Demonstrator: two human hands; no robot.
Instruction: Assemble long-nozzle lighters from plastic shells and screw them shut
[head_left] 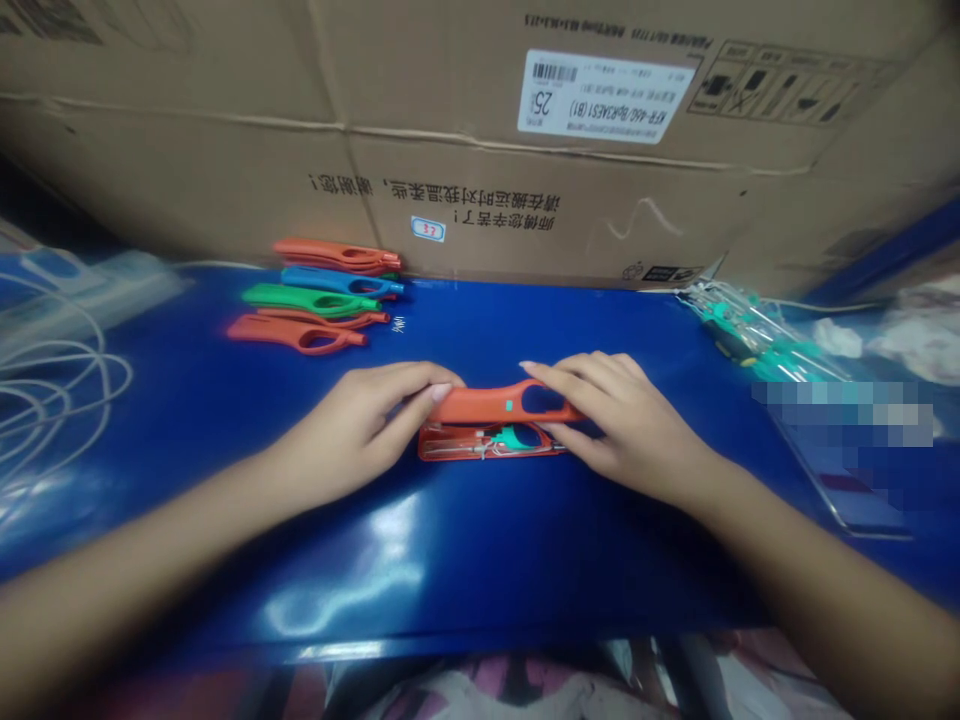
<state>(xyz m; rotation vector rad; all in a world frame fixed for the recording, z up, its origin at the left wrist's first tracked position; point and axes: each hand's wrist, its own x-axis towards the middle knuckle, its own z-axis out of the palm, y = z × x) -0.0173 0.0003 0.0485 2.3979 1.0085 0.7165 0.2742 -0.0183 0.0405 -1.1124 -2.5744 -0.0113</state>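
Observation:
Both hands hold an orange lighter casing half (474, 404) with a loop-shaped opening, at the middle of the table. My left hand (379, 425) pinches its left end between thumb and fingers. At its narrow right end, my right hand (626, 425) grips with thumb below and fingers above. Just in front of it lies a second orange casing half (442, 448), open side up. Inside this lower half are a teal trigger part (516, 436), a thin white wire and clear or metallic pieces. My right thumb is close to its right tip; contact cannot be made out.
Orange, blue and green casing halves (311, 298) are stacked back left. White cable coils (67, 370) lie at far left. Several teal-and-metal lighter inserts (765, 325) and a phone-like flat object (847, 485) lie right. A cardboard box (450, 120) walls the back of the blue table (487, 560).

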